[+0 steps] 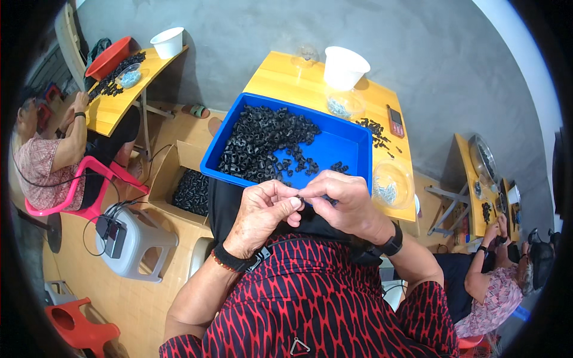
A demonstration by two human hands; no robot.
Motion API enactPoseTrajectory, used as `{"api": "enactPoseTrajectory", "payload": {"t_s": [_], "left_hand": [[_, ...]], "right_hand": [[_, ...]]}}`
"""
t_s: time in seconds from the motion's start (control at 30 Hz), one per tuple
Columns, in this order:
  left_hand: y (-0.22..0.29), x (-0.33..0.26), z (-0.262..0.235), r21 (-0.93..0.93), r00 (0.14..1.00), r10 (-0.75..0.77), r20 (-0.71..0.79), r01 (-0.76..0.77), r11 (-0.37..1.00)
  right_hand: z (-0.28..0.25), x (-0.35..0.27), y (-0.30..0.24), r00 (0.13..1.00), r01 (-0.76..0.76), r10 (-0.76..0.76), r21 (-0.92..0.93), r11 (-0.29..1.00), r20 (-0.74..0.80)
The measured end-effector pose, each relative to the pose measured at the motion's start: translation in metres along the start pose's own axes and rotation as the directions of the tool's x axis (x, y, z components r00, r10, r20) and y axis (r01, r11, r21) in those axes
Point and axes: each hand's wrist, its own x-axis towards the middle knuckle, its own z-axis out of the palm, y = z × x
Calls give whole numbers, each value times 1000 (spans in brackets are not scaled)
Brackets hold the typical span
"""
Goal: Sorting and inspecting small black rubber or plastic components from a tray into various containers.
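My left hand (267,215) and my right hand (344,201) meet just in front of the near edge of a blue plastic tray (345,134). The fingers of both are pinched together at one spot. Between the left thumb and forefinger a bit of a small black part (300,201) shows, mostly covered by the fingers. What the right fingertips pinch is too small to make out. Many small black ring-like plastic parts (262,140) are heaped in the tray's left side, with a few loose ones (339,167) farther right.
On the yellow table (286,71) stand a white bucket (345,68), clear bowls of screws (391,184), a phone (395,121) and scattered black pieces (375,131). A cardboard box (191,190) of black parts and a grey stool (137,238) are at left. Co-workers (45,164) sit on both sides.
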Motion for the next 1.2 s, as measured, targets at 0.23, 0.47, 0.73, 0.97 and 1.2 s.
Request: {"api": "enactPoseTrajectory", "payload": {"t_s": [0.23, 0.47, 0.73, 0.97, 1.2], "left_hand": [[-5, 1, -2, -78, 998, -47, -44, 43, 996], [-6, 3, -4, -94, 992, -28, -119, 17, 995], [-2, 8, -16, -193, 897, 118, -426, -217, 957], [-2, 8, -15, -203, 902, 109, -418, -209, 957], [-2, 8, -16, -196, 905, 113, -410, -208, 958]], "right_hand": [[4, -4, -3, 998, 56, -50, -142, 988, 42], [-11, 0, 21, 999, -15, 10, -127, 992, -43], [-22, 22, 66, 866, -498, 500, -74, 864, 13], [-10, 27, 84, 882, -212, 344, -379, 901, 323], [-8, 32, 86, 837, -137, 361, -480, 867, 412]]}}
